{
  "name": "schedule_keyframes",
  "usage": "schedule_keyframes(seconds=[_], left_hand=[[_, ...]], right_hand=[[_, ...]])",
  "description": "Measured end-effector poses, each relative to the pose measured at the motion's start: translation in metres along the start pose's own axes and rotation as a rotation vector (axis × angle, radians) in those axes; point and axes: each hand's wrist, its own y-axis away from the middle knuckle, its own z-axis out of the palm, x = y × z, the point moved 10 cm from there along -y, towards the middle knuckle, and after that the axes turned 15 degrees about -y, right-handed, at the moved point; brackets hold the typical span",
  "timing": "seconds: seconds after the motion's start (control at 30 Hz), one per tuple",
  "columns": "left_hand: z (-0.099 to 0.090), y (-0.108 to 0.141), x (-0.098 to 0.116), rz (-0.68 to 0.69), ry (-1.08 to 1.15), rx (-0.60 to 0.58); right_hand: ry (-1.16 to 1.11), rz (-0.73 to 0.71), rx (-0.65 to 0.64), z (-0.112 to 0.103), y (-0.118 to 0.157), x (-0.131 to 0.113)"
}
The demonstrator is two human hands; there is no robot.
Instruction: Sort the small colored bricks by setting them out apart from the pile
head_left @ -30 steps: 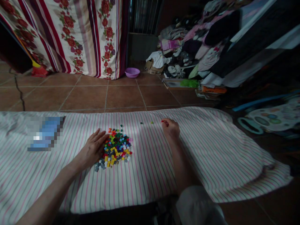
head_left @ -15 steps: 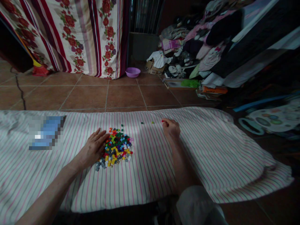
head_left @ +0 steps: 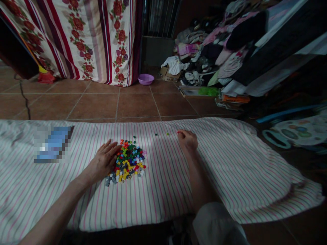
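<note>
A pile of small coloured blocks (head_left: 131, 160) lies on the striped cloth (head_left: 163, 190). My left hand (head_left: 104, 159) rests flat at the pile's left edge, fingers stretched out over some of the blocks. To the right of the pile, my right hand (head_left: 187, 140) pinches a small red block (head_left: 178, 132) at or just above the cloth. A lime green block (head_left: 167, 134) and a dark green block (head_left: 156, 134) lie apart to the left of that hand. Another green block (head_left: 134, 137) sits just beyond the pile.
A blurred-out blue flat object (head_left: 55, 143) lies on the cloth at the left. Beyond, on the tiled floor (head_left: 135, 105), are a purple basin (head_left: 145, 79), a red dustpan (head_left: 46, 77) and heaped clothes (head_left: 209, 51). A floral curtain (head_left: 97, 41) hangs behind.
The whole view has shifted slightly, so things appear a little further right. Both hands hold nearly the same places relative to the blocks.
</note>
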Motion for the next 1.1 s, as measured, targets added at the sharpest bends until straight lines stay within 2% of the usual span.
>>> schedule_keyframes(seconds=[0.17,0.43,0.83,0.97,1.1], left_hand=[[0.000,0.001,0.000,0.017,0.002,0.016],[0.002,0.004,-0.003,0.010,-0.005,0.018],[-0.010,-0.002,0.004,0.008,0.003,-0.021],[-0.010,-0.001,0.004,0.013,0.011,-0.017],[-0.006,0.004,0.002,0.009,0.006,0.003]], right_hand=[[0.004,0.001,-0.027,0.004,0.000,0.004],[0.002,-0.019,0.004,-0.003,0.004,-0.007],[-0.007,-0.015,-0.002,-0.007,-0.002,-0.006],[-0.075,-0.058,0.028,-0.013,-0.002,-0.037],[-0.212,-0.160,-0.135,0.011,0.016,-0.097]])
